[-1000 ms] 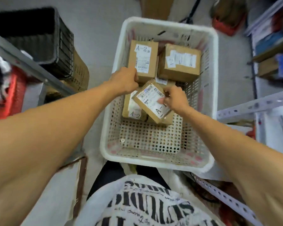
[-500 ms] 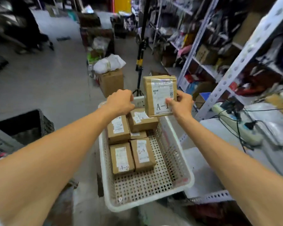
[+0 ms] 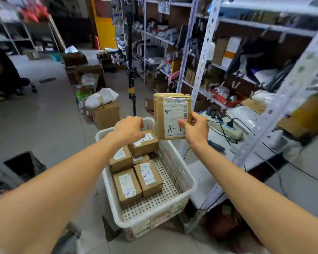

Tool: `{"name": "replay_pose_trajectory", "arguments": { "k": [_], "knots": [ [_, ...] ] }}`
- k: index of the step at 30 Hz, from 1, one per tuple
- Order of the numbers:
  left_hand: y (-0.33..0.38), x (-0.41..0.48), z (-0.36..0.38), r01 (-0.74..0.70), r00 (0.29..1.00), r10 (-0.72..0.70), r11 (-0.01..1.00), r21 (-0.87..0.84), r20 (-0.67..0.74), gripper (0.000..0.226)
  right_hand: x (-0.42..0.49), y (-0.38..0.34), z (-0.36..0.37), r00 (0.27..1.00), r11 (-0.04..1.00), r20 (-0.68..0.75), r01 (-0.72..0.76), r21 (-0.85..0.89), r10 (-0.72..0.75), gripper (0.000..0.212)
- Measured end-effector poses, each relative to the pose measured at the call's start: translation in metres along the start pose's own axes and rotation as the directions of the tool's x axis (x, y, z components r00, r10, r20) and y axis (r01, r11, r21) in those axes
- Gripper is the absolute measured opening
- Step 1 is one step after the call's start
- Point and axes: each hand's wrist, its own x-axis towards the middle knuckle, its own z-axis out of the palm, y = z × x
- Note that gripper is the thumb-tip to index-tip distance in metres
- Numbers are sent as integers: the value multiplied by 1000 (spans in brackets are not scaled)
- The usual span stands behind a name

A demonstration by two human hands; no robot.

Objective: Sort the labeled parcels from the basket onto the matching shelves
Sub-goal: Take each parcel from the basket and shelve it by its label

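The A-1 parcel [image 3: 170, 116] is being held upright in the air, clear of the basket [image 3: 188, 182] and just above its far end. The right hand [image 3: 195, 128] is pinching it at the lower right corner, with the thumb on the label face and the fingers behind. I take it the label is being turned toward the person's eyes so the code can be read before a shelf is chosen.

The left hand [image 3: 128, 128] is hanging just to the left of the parcel, with its fingers curled down over the far end of the basket. I cannot tell whether it is gripping the rim, touching the topmost box [image 3: 143, 142] or holding nothing.

Below both hands, more brown parcels are lying in the white perforated basket, and two [image 3: 127, 187] [image 3: 148, 177] are showing A-2. Beyond the right hand, white metal shelving [image 3: 202, 70] is running down the room, crammed with goods. A power strip [image 3: 226, 129] is lying on a low board just past the parcel. Ahead of the left hand, grey floor [image 3: 44, 125] is stretching away, with a carton [image 3: 106, 114] and a tripod stand [image 3: 130, 70] standing on it.
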Motion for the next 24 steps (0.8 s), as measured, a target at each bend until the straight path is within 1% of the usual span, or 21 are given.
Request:
{"name": "replay_pose_trajectory", "arguments": {
  "k": [4,7,12,16,19,22,24],
  "knots": [
    [40,-39,5,-20,1000,20,1000,-2,5,29,-36,-1,-46,1000,1000,-8,26,0,-26,26],
    [69,-67,14,-75,997,74,996,52,30,33,-60,6,-85,999,1000,-21,31,2,-31,21],
    [121,-102,31,-142,990,139,984,106,37,31,-103,23,-152,997,1000,-69,30,-5,-30,17],
    [175,-120,42,-229,973,224,963,140,49,32,-130,32,-209,987,1000,-159,14,0,-14,18],
    [221,-124,53,-309,950,305,946,95,61,31,-143,41,-259,969,1000,-247,-4,-6,3,21],
    [274,-124,67,-407,910,399,911,67,111,31,-151,52,-315,933,999,-357,-52,-12,44,23],
    [313,-123,77,-483,871,472,873,62,135,32,-155,60,-353,901,997,-428,-74,18,75,22]
  ]
}}
